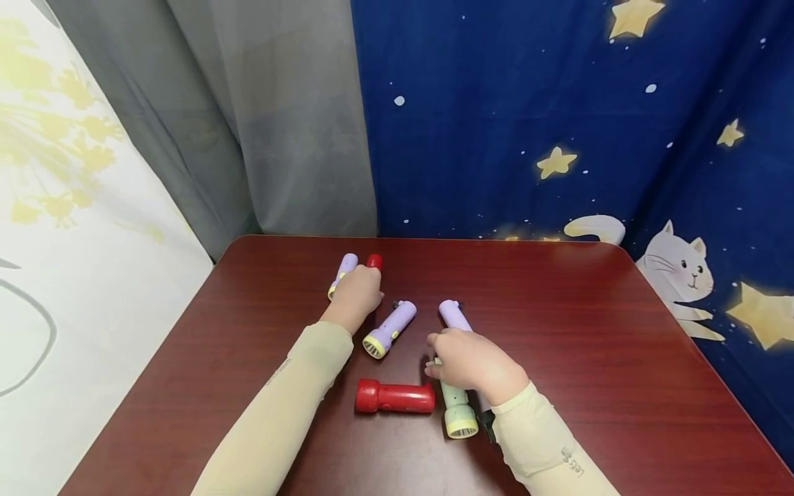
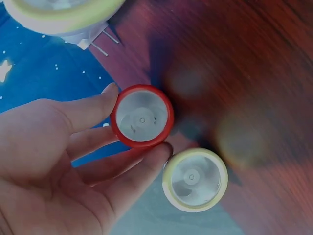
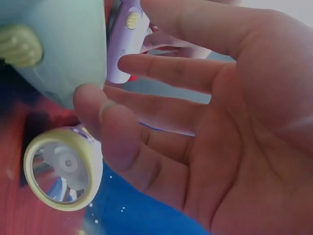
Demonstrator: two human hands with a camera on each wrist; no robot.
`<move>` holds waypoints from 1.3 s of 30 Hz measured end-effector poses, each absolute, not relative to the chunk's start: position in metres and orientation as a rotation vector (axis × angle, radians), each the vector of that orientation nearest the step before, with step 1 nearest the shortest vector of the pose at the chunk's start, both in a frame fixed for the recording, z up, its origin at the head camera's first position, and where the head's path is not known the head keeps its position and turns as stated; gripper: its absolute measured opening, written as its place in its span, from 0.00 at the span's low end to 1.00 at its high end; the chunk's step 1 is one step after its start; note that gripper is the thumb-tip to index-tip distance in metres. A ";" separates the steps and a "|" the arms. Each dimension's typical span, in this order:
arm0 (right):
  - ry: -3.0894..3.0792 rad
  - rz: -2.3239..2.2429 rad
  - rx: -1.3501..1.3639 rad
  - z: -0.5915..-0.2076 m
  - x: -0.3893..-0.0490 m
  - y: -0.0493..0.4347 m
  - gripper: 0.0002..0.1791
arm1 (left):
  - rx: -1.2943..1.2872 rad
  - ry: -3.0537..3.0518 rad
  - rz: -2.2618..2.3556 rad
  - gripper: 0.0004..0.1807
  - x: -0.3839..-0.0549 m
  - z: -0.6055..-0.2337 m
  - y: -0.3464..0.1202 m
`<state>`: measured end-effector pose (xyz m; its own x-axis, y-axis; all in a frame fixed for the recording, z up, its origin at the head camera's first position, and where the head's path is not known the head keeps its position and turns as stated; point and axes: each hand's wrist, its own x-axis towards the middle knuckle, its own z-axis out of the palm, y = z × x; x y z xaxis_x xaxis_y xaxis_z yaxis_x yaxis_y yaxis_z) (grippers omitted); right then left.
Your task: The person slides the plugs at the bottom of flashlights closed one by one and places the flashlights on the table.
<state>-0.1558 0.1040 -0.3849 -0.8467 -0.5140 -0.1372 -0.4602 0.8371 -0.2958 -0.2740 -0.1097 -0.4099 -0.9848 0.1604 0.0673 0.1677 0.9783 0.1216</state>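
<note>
In the left wrist view, the left hand [image 2: 54, 152] is pinching the red flashlight [image 2: 142, 116] between thumb and fingers, just beside a yellow-rimmed flashlight [image 2: 195, 180], so lifting straight should spare that neighbour. In the right wrist view, the right hand [image 3: 230, 117] is hanging loosely spread by the green flashlight [image 3: 63, 54], contact unclear. In the head view, the held red one is sitting toward the back edge of the table [image 1: 558, 275], wider room opening rightward.

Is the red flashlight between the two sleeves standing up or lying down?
Lying down: the head view shows the red flashlight flat along the table, its wider end toward the left sleeve.
</note>
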 end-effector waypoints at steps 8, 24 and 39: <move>2.766 -0.306 -0.732 -0.395 -0.156 0.102 0.12 | -0.205 -3.085 -0.194 0.15 -0.272 -0.409 -0.112; 2.720 -0.378 -0.735 -0.403 -0.162 0.113 0.15 | -0.146 -3.145 -0.662 0.19 -0.280 -0.380 -0.137; 2.768 -0.559 -0.762 -0.385 -0.164 0.120 0.18 | -0.256 -3.037 -0.594 0.20 -0.242 -0.350 -0.122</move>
<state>-0.1636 0.1202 -0.3847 -0.8425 -0.5285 -0.1046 -0.4464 0.7935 -0.4135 -0.2418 -0.1217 -0.3498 -0.9857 0.1545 0.0668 0.1683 0.9132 0.3711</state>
